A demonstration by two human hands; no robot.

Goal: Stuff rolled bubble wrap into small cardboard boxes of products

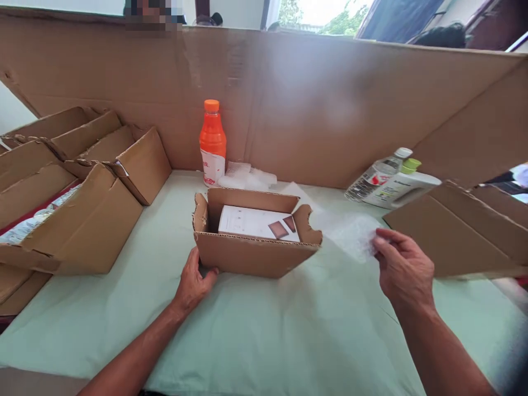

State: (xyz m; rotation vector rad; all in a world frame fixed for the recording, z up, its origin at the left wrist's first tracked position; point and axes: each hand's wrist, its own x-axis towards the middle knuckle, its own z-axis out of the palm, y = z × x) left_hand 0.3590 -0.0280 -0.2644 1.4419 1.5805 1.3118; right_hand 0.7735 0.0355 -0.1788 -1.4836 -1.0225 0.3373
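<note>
Two hands work at a small open carton mid-desk: the left hand curls against its near corner, steadying it, while the right hand pinches a translucent wrap sheet beside it.

Two bare forearms reaching in from the near edge, the left one slanting up from near left toward the centre, the right one coming in steeply from the near right corner. Left hand low and palm-down, fingers curled loosely with the thumb pointing right, not closed into any grip. Right hand raised a little higher, back of the hand toward the camera, wrist bent, thumb and fingertips pinched together at the far-left end.
</note>
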